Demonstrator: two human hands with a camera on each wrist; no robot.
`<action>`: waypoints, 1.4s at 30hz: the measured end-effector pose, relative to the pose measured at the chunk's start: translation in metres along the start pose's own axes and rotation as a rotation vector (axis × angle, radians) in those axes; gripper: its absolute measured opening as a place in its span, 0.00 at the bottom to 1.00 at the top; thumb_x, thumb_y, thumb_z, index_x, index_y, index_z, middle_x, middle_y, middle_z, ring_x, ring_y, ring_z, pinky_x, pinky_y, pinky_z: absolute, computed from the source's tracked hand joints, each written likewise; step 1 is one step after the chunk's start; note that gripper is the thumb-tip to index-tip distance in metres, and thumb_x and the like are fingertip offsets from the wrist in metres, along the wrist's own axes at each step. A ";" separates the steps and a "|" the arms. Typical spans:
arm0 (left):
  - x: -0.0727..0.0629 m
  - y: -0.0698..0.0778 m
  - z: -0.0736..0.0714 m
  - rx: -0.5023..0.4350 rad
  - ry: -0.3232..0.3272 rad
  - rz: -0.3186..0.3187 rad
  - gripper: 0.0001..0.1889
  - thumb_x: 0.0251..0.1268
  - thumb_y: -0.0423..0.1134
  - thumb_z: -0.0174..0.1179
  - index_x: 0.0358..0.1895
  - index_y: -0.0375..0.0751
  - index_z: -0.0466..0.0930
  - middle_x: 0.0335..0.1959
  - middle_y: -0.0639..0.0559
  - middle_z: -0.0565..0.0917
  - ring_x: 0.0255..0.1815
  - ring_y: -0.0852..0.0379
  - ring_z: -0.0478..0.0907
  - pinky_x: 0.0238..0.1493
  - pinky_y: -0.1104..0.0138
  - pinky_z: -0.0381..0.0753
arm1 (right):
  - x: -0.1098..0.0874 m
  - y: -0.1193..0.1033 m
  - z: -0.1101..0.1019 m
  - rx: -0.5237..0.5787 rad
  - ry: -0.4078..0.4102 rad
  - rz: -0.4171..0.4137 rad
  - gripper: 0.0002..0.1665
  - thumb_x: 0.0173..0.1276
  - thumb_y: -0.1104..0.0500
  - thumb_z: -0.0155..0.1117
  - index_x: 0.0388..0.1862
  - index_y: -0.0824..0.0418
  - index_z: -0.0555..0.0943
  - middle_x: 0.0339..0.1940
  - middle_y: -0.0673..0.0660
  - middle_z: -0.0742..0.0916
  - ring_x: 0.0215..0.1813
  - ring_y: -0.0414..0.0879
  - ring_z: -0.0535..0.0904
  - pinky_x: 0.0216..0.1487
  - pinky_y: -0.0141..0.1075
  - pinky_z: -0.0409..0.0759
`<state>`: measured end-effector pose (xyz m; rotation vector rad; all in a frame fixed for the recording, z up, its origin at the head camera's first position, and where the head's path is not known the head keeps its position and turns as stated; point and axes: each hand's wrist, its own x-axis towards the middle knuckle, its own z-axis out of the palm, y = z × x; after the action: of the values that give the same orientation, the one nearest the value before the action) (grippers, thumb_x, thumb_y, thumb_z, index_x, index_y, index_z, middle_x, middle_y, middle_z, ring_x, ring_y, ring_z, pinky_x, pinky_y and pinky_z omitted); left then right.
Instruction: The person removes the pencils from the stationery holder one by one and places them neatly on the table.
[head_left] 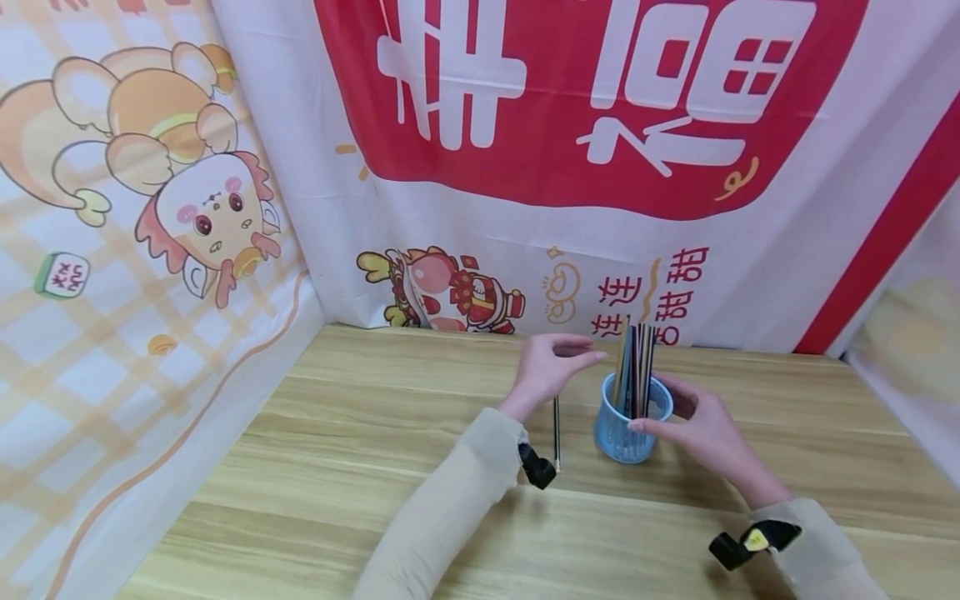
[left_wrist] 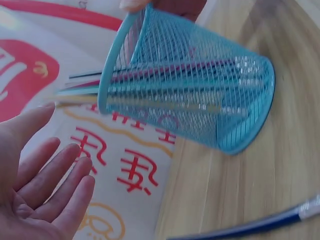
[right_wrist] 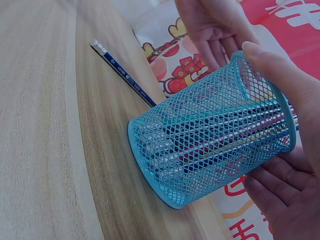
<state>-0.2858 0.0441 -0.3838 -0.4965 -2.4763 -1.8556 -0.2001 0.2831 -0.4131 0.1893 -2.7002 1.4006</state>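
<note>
A light blue mesh pencil cup (head_left: 618, 442) stands on the table with several pencils (head_left: 637, 358) upright inside it. My right hand (head_left: 708, 429) grips the cup from the right, its thumb at the rim and its fingers round the far side. To the left of the cup, my left hand (head_left: 546, 371) is held in the air near the pencil tops. Its fingers (left_wrist: 60, 175) are loosely extended and hold nothing. Below that hand a single dark blue pencil (right_wrist: 125, 75) lies on the table, its white eraser end toward me in the head view.
The wood-grain table (head_left: 337, 433) ends at a printed cloth backdrop (head_left: 480, 283) close behind the cup. Another patterned cloth (head_left: 247, 375) hangs along the left side. Black wrist cameras (head_left: 536, 467) are strapped to both sleeves.
</note>
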 end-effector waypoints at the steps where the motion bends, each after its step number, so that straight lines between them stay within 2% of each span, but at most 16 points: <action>1: -0.001 0.002 0.002 -0.004 -0.009 0.013 0.19 0.58 0.52 0.76 0.51 0.51 0.89 0.41 0.67 0.88 0.43 0.68 0.83 0.48 0.69 0.83 | 0.000 0.000 0.000 0.001 0.000 -0.001 0.54 0.61 0.42 0.79 0.77 0.65 0.65 0.70 0.70 0.76 0.67 0.66 0.74 0.67 0.59 0.72; 5: 0.000 0.005 0.011 -0.008 -0.038 0.046 0.19 0.58 0.50 0.76 0.51 0.50 0.89 0.41 0.67 0.88 0.42 0.68 0.83 0.46 0.70 0.83 | 0.000 0.001 0.000 0.003 0.001 -0.005 0.54 0.61 0.42 0.79 0.77 0.65 0.66 0.70 0.69 0.76 0.67 0.65 0.74 0.67 0.59 0.72; 10: 0.002 0.005 0.021 -0.022 -0.066 0.052 0.17 0.58 0.47 0.76 0.50 0.51 0.89 0.42 0.64 0.88 0.41 0.68 0.83 0.45 0.71 0.83 | 0.001 0.001 0.000 0.000 0.004 -0.007 0.53 0.61 0.43 0.79 0.77 0.65 0.66 0.70 0.69 0.76 0.67 0.65 0.74 0.66 0.58 0.73; 17: 0.003 0.008 0.031 -0.005 -0.053 0.032 0.17 0.59 0.44 0.76 0.51 0.50 0.89 0.43 0.63 0.88 0.40 0.69 0.83 0.44 0.72 0.83 | 0.002 0.002 0.001 0.007 0.010 -0.020 0.52 0.61 0.43 0.79 0.76 0.64 0.67 0.69 0.68 0.77 0.67 0.64 0.74 0.66 0.56 0.73; 25: 0.004 0.004 0.034 -0.019 -0.027 0.057 0.13 0.60 0.43 0.75 0.48 0.48 0.90 0.40 0.63 0.89 0.39 0.69 0.84 0.42 0.72 0.84 | 0.002 0.001 0.000 0.017 0.006 -0.015 0.52 0.61 0.44 0.79 0.77 0.64 0.67 0.69 0.68 0.77 0.67 0.64 0.75 0.66 0.56 0.73; 42: 0.004 -0.003 0.036 -0.021 -0.003 0.055 0.11 0.58 0.43 0.77 0.44 0.50 0.91 0.37 0.66 0.88 0.38 0.69 0.83 0.43 0.72 0.83 | 0.000 0.000 0.001 0.022 0.003 0.001 0.53 0.61 0.43 0.78 0.77 0.64 0.66 0.70 0.68 0.76 0.67 0.65 0.74 0.66 0.59 0.73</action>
<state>-0.2836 0.0776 -0.3967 -0.5618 -2.4213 -1.8641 -0.2003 0.2822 -0.4131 0.1869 -2.6833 1.4304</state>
